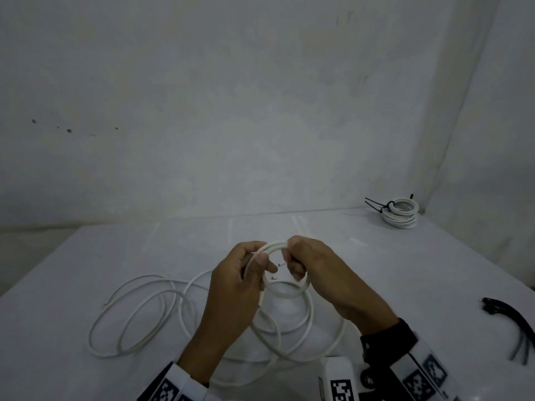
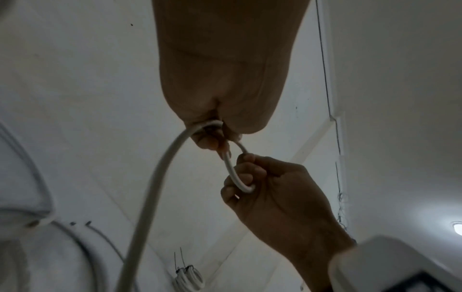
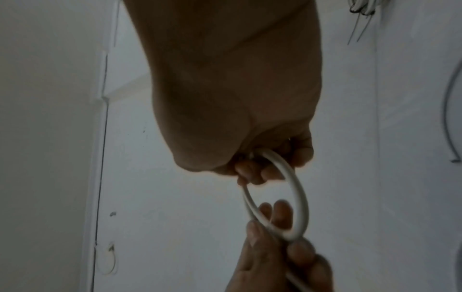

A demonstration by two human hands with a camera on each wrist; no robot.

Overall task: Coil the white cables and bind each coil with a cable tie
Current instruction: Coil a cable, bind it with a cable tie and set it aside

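both hands — left hand (image 1: 243,273) and right hand (image 1: 311,264) — pinch the small round coil of white cable (image 1: 285,289) above the white table (image 1: 376,256) — loosen either pinch and its springy loops could unwind.

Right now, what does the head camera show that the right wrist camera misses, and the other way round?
Only the head view shows the loose white cable sprawled on the table and the spare black cable ties at the right edge. Only the right wrist view shows, from below, the right hand with its fingers curled round the small coil. Both show the left hand gripping that coil, and the tied finished coils in the corner.
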